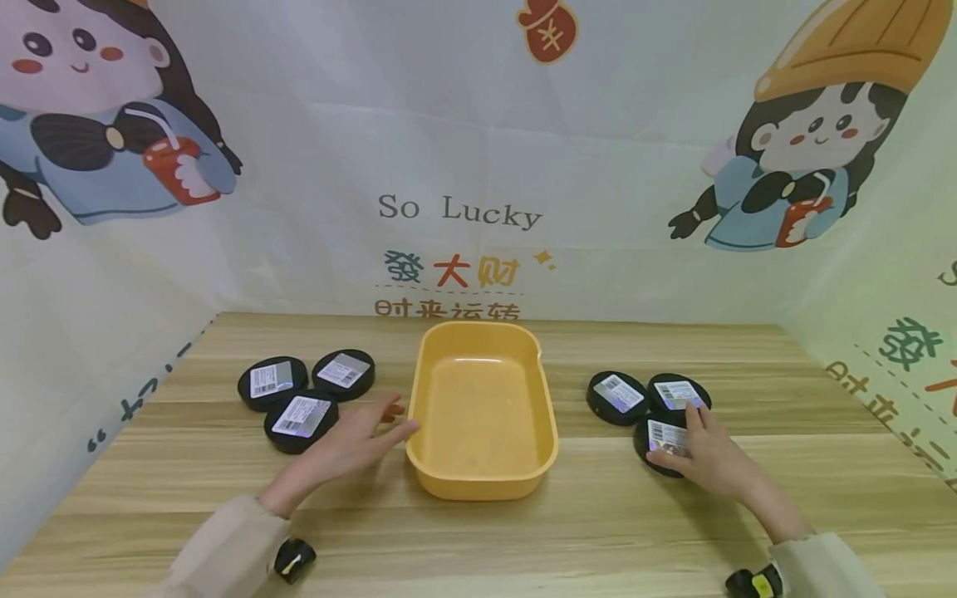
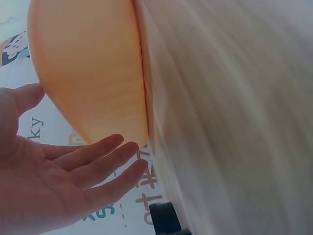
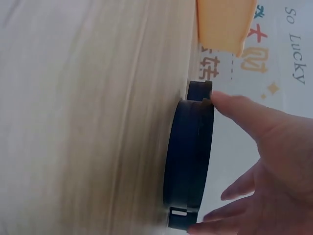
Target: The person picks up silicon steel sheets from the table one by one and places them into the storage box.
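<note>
A yellow plastic basin (image 1: pixel 482 490) stands upright in the middle of the wooden table. Beside its left wall is my left hand (image 1: pixel 359 440), fingers extended; the left wrist view shows the thumb tip right at the basin's rim and the fingers spread by its side. My right hand (image 1: pixel 714 457) reaches over three round black containers with white labels on the right. Its thumb tip is at the near black container (image 1: pixel 661 444), and a fingertip meets the back right one (image 1: pixel 676 390). The third container (image 1: pixel 616 397) lies just left of these.
Left of the basin, three more black round containers (image 1: pixel 299 419) with the same labels sit in a cluster next to my left hand. A printed cloth backdrop (image 1: pixel 463 149) rises behind the wooden table (image 1: pixel 568 531) and along both sides.
</note>
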Tool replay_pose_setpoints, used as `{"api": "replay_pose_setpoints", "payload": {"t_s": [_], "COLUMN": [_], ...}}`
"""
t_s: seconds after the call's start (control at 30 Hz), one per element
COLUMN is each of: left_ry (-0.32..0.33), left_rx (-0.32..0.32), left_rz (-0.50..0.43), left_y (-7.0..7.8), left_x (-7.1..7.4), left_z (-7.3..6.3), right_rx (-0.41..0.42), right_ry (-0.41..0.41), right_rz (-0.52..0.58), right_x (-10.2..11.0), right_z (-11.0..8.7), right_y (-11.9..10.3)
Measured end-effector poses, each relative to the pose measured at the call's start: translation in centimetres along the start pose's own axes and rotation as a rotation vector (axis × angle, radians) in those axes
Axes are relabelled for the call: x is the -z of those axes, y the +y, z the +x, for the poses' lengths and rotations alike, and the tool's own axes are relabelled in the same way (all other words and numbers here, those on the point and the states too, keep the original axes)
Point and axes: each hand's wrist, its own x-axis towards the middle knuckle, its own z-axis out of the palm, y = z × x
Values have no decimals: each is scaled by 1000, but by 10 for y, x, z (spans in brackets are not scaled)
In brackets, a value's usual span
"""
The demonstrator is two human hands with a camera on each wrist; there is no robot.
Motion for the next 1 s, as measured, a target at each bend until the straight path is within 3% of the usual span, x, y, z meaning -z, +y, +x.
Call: {"api": "replay_pose_setpoints", "payload": {"t_s": [0.2, 0.33, 0.83, 1.0], "left_ry": [-39, -51, -48, -11], "left_rx": [-36, -15, 69, 103], "left_rz": [-43, -41, -69, -60], "left_y": [1, 3, 5, 8], "left_x": [-5, -7, -17, -19], "left_z": [6, 9, 23, 24], "right_rx": [-96, -152, -161, -160], "right_ry": [4, 1, -13, -22], "right_rz": [18, 16, 36, 21], "right_x": [3, 5, 0, 0], "right_z": [-1, -1, 4, 6], "right_y": [0, -2, -5, -6]}}
